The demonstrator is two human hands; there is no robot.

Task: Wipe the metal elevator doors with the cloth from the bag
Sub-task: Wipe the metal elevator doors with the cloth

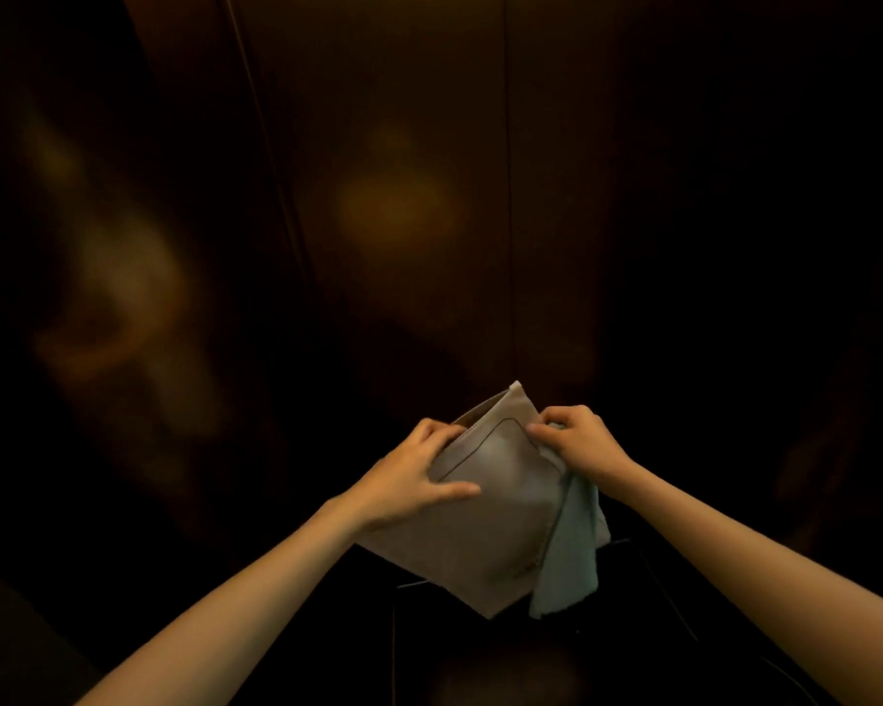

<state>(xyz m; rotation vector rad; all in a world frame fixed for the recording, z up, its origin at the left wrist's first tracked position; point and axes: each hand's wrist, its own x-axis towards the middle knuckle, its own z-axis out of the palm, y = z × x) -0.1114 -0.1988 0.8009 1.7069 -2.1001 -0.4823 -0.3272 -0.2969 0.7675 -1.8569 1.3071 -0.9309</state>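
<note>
A beige fabric bag (pixel 495 512) hangs in front of me, tilted like a diamond, its mouth open at the top. My left hand (pixel 414 476) grips its left edge, thumb laid across the front. My right hand (pixel 577 440) pinches the bag's right upper edge together with a pale blue cloth (pixel 569 563). The cloth hangs down outside the bag along its right side. Behind them stand the dark, bronze-toned metal elevator doors (pixel 393 206), dimly lit, with a vertical seam right of centre.
A side wall panel (pixel 98 298) on the left shows blurred reflections. Below the bag lie the dark floor and the door sill (pixel 633 593). The light is very low all around.
</note>
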